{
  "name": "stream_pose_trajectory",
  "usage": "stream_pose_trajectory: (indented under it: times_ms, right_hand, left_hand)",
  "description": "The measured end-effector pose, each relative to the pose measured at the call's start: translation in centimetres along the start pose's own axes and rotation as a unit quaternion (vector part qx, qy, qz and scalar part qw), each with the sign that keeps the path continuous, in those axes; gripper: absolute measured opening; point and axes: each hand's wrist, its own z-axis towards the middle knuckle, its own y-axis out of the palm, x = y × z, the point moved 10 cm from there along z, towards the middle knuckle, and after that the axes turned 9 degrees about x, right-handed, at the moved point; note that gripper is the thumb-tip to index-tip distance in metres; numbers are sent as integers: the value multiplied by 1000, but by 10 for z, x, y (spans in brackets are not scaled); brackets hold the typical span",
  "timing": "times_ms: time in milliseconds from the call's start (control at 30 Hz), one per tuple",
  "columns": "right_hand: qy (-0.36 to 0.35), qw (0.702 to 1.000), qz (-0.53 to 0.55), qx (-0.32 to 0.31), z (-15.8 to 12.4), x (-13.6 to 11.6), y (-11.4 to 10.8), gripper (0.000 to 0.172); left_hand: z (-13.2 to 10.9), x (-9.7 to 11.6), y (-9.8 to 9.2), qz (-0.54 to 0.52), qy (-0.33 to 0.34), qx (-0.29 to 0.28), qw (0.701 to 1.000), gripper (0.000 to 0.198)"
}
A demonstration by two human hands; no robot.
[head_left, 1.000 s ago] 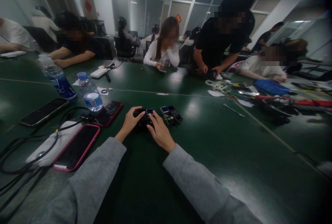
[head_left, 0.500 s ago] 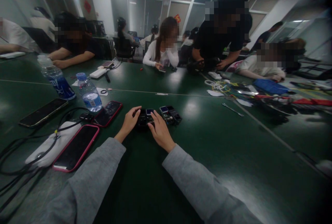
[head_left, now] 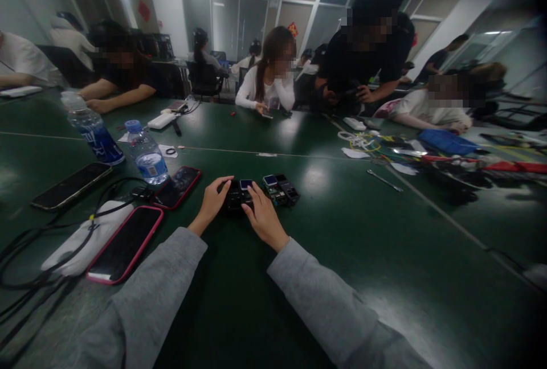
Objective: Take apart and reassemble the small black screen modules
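A small black electronic device [head_left: 234, 197] with a little square screen [head_left: 246, 184] lies on the green table in front of me. My left hand [head_left: 212, 201] grips its left side, the fingers curled round the edge. From the right, my right hand [head_left: 265, 216] holds it, thumb at the near side and fingers over the right part, which they partly hide. Just beyond my right fingers is a second device [head_left: 282, 188], with a similar small screen, dark blocks and a greenish board; neither hand is seen holding it.
To the left are a red-edged phone [head_left: 177, 187], a pink-cased phone [head_left: 128, 246], a white power bank [head_left: 92, 232] with black cables, and water bottles [head_left: 147, 155]. At right lie a wrench [head_left: 384, 181] and a pile of cables [head_left: 363, 141]. Several people sit or stand around.
My hands and the device stay almost in place. Across the table, the standing person has shifted and lifted the dark object in their hands slightly.
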Motion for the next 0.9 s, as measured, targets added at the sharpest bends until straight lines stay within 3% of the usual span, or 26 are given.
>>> stream_pose_trajectory:
  times_ms: [367,633,700,767,900]
  right_hand:
    - [21,993,14,112,4,4,-27,47]
    - [33,988,45,142,2,7,-32,39]
    - [28,983,61,171,11,2,-50,37]
    - [14,971,91,223,24,-12,-87,35]
    - [-69,926,156,338,35,-74,-196,23]
  left_hand:
    - [3,-4,-7,27,15,42,999,28]
    - [0,3,-13,31,11,73,997,28]
    - [7,24,-26,24,17,104,994,30]
    - [18,64,-44,9,45,120,992,33]
    - [22,189,-110,-28,207,178,962,41]
